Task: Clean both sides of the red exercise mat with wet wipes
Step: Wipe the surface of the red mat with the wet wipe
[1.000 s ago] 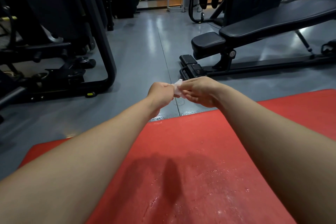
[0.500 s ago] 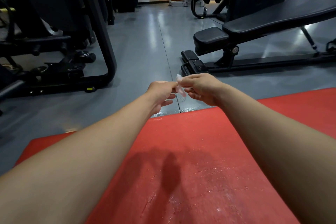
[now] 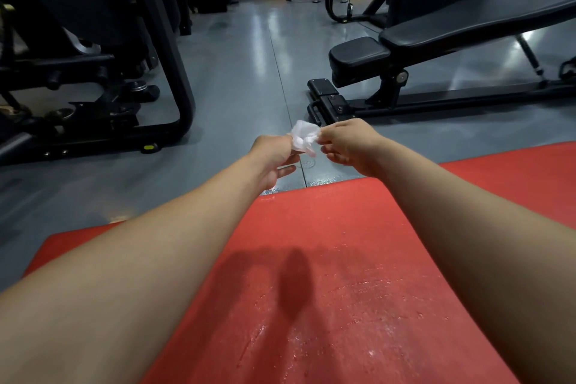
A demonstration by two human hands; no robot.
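Note:
The red exercise mat (image 3: 327, 227) lies flat on the grey floor beneath my outstretched arms, with wet streaks and droplets glistening near its lower middle. Both hands are held out past the mat's far edge, above the floor. A small crumpled white wet wipe (image 3: 304, 135) hangs between them. My left hand (image 3: 274, 156) pinches its left side, lower fingers loosely extended. My right hand (image 3: 349, 145) pinches its right side with thumb and fingertips.
A black adjustable bench (image 3: 452, 31) stands on the floor at the right, its base frame (image 3: 330, 103) just beyond my hands. A black weight machine frame (image 3: 174, 72) fills the left. Grey floor (image 3: 243, 72) runs between them toward the back.
The hands have drawn slightly apart and the wipe has opened out between them, showing more white. The view has tilted down a little.

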